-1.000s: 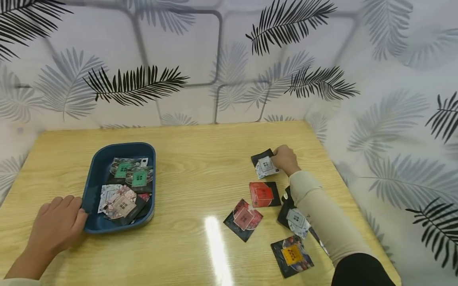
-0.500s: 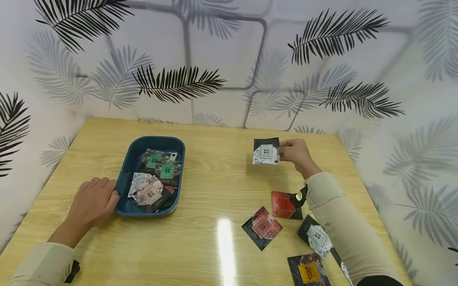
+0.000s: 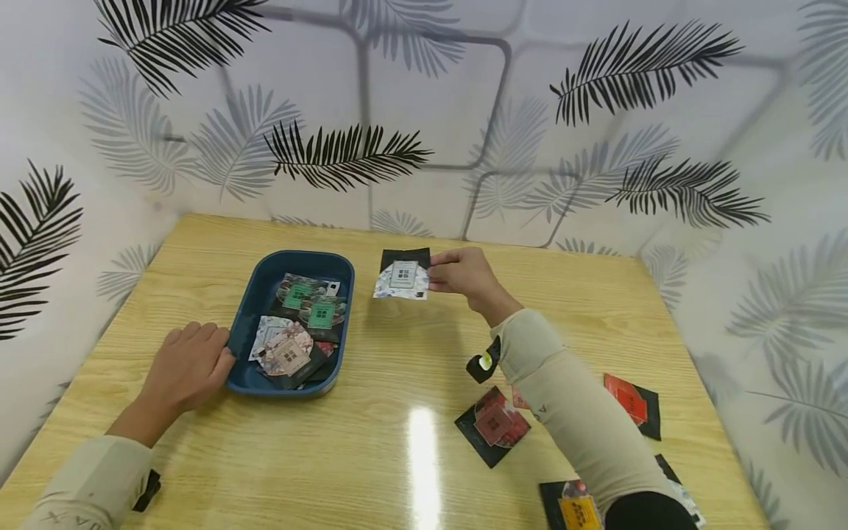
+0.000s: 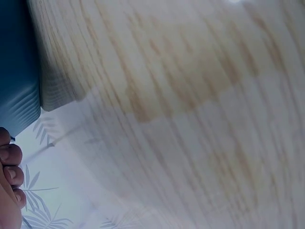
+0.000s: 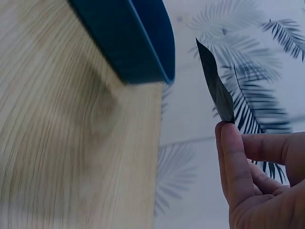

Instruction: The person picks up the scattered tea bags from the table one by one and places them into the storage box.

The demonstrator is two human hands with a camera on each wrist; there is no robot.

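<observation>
My right hand [image 3: 467,278] pinches a flat square sachet [image 3: 403,274], black with a white floral front, by its right edge between thumb and fingers. It is above the table, just right of a blue plastic bin [image 3: 349,274]. The right wrist view catches the sachet [image 5: 217,86] edge-on, apart from the bin [image 5: 114,38]. At the bin's near left side, my left hand [image 3: 192,366] grips the rim; its curled fingertips [image 4: 13,176] show in the left wrist view. Inside the bin lie several sachets, with green-labelled ones [image 3: 321,315] toward the back and a pink floral one [image 3: 290,357] in front.
On the right of the wooden table [image 3: 371,442] lie a dark red sachet [image 3: 493,427], a red one [image 3: 636,403] and an orange-labelled one [image 3: 576,511]. My right forearm partly covers others. A leaf-patterned wall covering [image 3: 411,96] stands behind the table.
My right hand lifted the white floral sachet off the right of the table and carried it left toward the bin. The left hand stayed at the rim while the head view shifted.
</observation>
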